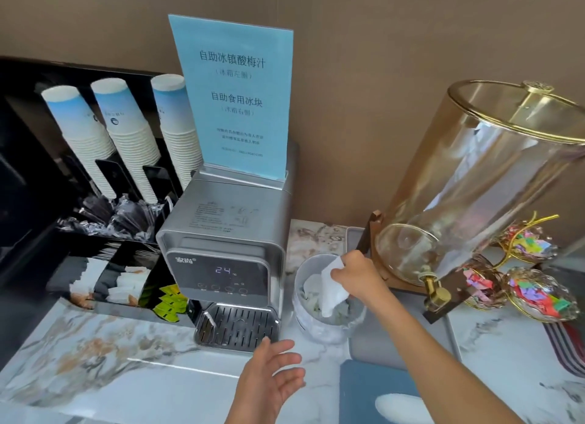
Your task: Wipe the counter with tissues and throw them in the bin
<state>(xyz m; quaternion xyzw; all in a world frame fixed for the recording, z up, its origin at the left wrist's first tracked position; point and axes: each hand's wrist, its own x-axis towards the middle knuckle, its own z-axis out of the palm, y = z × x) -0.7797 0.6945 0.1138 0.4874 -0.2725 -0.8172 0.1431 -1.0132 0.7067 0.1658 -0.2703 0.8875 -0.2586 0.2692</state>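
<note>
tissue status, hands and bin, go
Right hand pinching white tissue over the small bin, not yet dropped. Left hand open, empty, above counter. Bin already holds paper; nothing blocking.

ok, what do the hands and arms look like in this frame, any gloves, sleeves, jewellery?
Both bare. The right hand and its forearm show no glove, sleeve, watch or ring up to the frame's bottom edge. The left hand is also ungloved, no rings visible; its wrist is cut off by the frame, so a sleeve there can't be ruled out.
</note>
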